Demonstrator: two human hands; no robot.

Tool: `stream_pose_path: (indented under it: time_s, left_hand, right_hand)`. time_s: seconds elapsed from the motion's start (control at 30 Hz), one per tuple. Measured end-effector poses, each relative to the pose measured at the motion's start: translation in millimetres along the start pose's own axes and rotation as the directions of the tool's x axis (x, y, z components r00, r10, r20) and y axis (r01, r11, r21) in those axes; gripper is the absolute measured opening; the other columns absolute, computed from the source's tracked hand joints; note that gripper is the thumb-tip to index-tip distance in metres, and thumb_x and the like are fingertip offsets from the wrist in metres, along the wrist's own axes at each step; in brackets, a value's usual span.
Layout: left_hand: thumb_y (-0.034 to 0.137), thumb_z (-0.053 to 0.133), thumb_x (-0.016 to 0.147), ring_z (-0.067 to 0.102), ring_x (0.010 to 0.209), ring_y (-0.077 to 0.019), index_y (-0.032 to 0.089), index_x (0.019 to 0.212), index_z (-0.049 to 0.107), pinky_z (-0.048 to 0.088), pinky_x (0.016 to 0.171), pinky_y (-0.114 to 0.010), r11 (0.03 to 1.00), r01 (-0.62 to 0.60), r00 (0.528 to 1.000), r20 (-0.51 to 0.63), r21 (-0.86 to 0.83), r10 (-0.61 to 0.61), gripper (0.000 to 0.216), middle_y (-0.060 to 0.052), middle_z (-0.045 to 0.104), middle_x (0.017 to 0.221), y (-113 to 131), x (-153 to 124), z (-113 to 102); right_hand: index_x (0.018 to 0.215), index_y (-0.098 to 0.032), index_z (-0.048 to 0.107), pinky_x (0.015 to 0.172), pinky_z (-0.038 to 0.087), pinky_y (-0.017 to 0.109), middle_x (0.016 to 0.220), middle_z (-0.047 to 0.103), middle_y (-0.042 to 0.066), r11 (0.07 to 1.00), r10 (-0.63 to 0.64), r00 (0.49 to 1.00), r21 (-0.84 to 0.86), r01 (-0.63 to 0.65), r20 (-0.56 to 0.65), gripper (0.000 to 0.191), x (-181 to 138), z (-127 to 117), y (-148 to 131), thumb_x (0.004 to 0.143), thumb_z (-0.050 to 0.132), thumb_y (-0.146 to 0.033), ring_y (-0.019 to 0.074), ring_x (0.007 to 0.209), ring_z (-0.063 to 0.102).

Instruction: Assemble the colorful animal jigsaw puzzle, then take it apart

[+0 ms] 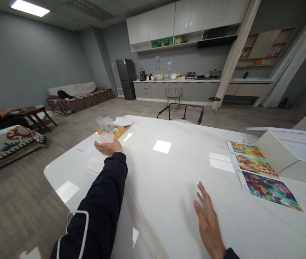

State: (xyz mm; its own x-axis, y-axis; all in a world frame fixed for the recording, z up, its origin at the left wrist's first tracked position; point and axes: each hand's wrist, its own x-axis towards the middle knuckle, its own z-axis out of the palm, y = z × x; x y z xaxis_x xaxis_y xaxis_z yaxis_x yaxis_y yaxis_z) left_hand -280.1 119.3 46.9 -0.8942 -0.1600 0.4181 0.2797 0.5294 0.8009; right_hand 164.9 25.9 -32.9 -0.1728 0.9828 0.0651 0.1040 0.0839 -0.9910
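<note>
My left hand (108,146) reaches far out over the white table (169,172) and grips a small clear plastic bag (106,137). Just beyond it sits an orange tray (117,133) with colourful pieces and another crumpled clear bag (104,121) on top. A white paper (122,121) lies beside the tray. My right hand (208,219) rests flat on the table near the front, fingers stretched out, holding nothing. To its right lies a sheet of colourful pictures (261,172).
A white box (290,154) stands at the table's right edge. A black chair (181,111) is behind the table. A person sits on a patterned sofa (4,144) at the left by a small wooden table (34,113). Kitchen counter (180,84) at the back.
</note>
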Motion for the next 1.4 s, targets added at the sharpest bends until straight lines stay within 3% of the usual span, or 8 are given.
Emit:
stream_pose_path:
  time_s: [0.07,0.13,0.23,0.37,0.53,0.7,1.1,1.4]
  left_hand:
    - [0.020,0.067,0.083,0.021,0.153,-0.0403,0.013,0.154,0.010,0.022,0.123,-0.060,0.982,-0.179,0.982,-0.080,-0.058,0.174,0.091,-0.028,0.024,0.159,13.8,-4.9,-5.3]
    - [0.016,0.062,0.085,0.019,0.154,-0.0384,0.017,0.152,0.020,0.016,0.125,-0.060,0.896,-0.419,0.908,-0.093,-0.149,0.409,0.079,-0.023,0.028,0.159,27.5,-16.0,-4.0]
    - [0.011,0.051,0.088,0.036,0.145,-0.0336,0.015,0.142,0.037,0.023,0.124,-0.053,0.797,-0.539,0.813,0.078,-0.272,0.577,0.056,-0.020,0.043,0.147,41.6,-36.6,18.3]
    - [0.010,0.057,0.081,0.045,0.134,-0.0346,0.009,0.135,0.043,0.033,0.118,-0.050,0.879,-0.462,0.802,0.367,-0.123,0.472,0.056,-0.022,0.052,0.134,37.3,-43.9,68.1]
    - [0.007,0.062,0.072,0.044,0.131,-0.0465,0.001,0.127,0.048,0.041,0.106,-0.060,0.919,-0.391,0.831,0.447,0.048,0.330,0.058,-0.032,0.049,0.136,5.5,-8.1,108.8]
    - [0.008,0.065,0.070,0.040,0.136,-0.0448,0.001,0.132,0.043,0.038,0.110,-0.056,0.897,-0.420,0.818,0.486,0.136,0.309,0.066,-0.031,0.039,0.149,-18.2,30.1,128.8]
    - [0.009,0.061,0.070,0.046,0.126,-0.0431,0.003,0.119,0.047,0.041,0.102,-0.057,0.851,-0.491,0.788,0.510,0.186,0.343,0.052,-0.025,0.052,0.127,-24.7,62.7,145.6]
    - [0.006,0.051,0.084,0.054,0.117,-0.0314,0.010,0.110,0.059,0.038,0.110,-0.046,0.823,-0.568,0.695,0.540,0.008,0.475,0.027,-0.017,0.060,0.115,-17.3,12.4,136.8]
  right_hand:
    - [0.159,-0.034,0.033,0.122,0.027,0.062,0.168,0.029,0.006,1.000,0.003,1.000,-0.005,-0.003,0.000,0.070,0.6,-0.2,1.0,0.097,0.054,-0.059,0.0376,0.148,0.039]
    - [0.159,-0.035,0.034,0.122,0.027,0.062,0.168,0.030,0.005,1.000,0.007,1.000,-0.010,-0.007,0.002,0.069,0.8,-0.4,2.0,0.097,0.054,-0.058,0.0373,0.148,0.039]
    - [0.158,-0.035,0.035,0.122,0.029,0.062,0.167,0.031,0.005,1.000,0.007,1.000,-0.008,-0.007,0.000,0.068,0.0,-1.2,2.5,0.097,0.054,-0.058,0.0371,0.148,0.039]
    - [0.156,-0.033,0.039,0.121,0.031,0.061,0.166,0.035,0.007,1.000,0.009,1.000,-0.010,-0.009,-0.016,0.067,-1.1,-3.2,2.6,0.096,0.055,-0.058,0.0376,0.146,0.042]
    - [0.153,-0.033,0.046,0.119,0.037,0.061,0.162,0.042,0.008,0.999,-0.002,1.000,-0.048,0.001,-0.023,0.064,2.9,-5.7,11.8,0.095,0.057,-0.058,0.0384,0.142,0.048]
    - [0.153,-0.033,0.045,0.117,0.041,0.059,0.163,0.041,0.008,0.996,-0.012,1.000,-0.092,0.015,0.027,0.062,7.0,-8.8,26.8,0.097,0.057,-0.054,0.0373,0.142,0.049]
    - [0.149,-0.029,0.049,0.119,0.040,0.056,0.163,0.040,0.010,0.994,-0.004,1.000,-0.105,0.001,-0.030,0.054,5.3,-1.0,19.1,0.100,0.051,-0.053,0.0346,0.143,0.048]
    - [0.156,-0.032,0.040,0.119,0.037,0.058,0.163,0.040,0.009,0.994,0.022,0.999,-0.103,-0.019,0.025,0.064,7.6,-6.1,19.4,0.098,0.055,-0.053,0.0352,0.143,0.047]
